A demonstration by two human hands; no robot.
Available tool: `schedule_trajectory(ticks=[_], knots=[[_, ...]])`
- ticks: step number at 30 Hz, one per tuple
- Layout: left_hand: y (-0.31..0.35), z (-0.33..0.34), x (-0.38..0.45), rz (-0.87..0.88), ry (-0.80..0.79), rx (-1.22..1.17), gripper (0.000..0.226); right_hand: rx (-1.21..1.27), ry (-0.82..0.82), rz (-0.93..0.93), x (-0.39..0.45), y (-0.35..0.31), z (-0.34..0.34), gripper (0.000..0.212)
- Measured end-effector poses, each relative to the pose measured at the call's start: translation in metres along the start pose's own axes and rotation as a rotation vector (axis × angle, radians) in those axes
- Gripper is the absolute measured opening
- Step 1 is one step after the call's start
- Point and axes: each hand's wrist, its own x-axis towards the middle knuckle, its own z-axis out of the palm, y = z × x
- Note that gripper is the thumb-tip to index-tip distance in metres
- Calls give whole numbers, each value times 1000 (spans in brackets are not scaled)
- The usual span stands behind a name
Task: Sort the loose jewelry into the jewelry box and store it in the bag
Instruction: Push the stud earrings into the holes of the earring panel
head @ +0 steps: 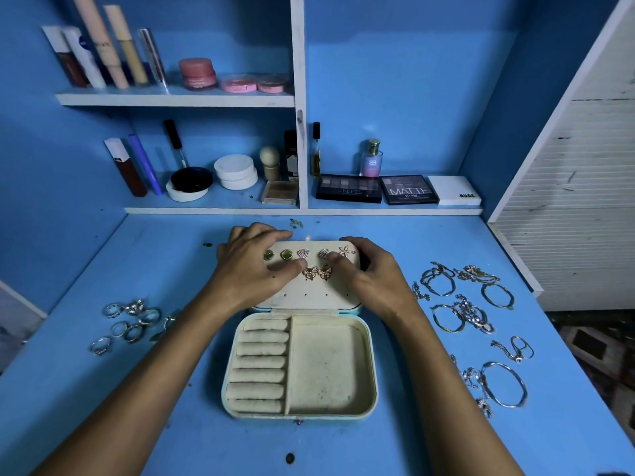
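Observation:
A pale jewelry box (373, 372) lies open on the blue table, with ring rolls on its left and an empty tray on its right. Its lid (309, 294) is folded back and carries several stud earrings (286, 254) pinned in its panel. My left hand (254, 269) grips the lid's left far edge, thumb lying on the panel. My right hand (374, 280) grips the lid's right far corner, its thumb beside a flower earring (346, 251). Loose rings (130, 321) lie to the left, bracelets and chains (464, 304) to the right. No bag is in view.
Shelves behind the table hold cosmetics: tubes (103, 53), pink jars (198, 73), eyeshadow palettes (409, 190) and a perfume bottle (371, 159). A white slatted panel (567, 201) stands at the right. Small dark specks (290, 457) dot the tabletop near its front edge.

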Motion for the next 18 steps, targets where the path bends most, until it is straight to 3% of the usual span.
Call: schedule_trajectory(ticks=[11,18], knots=[[-3,8,4,-27,17,-141,50,-14,9,-11,-1,-1,0,26],[-8,13,2,-44,28,-212,54,-27,15,-13,-1,-2,0,17]])
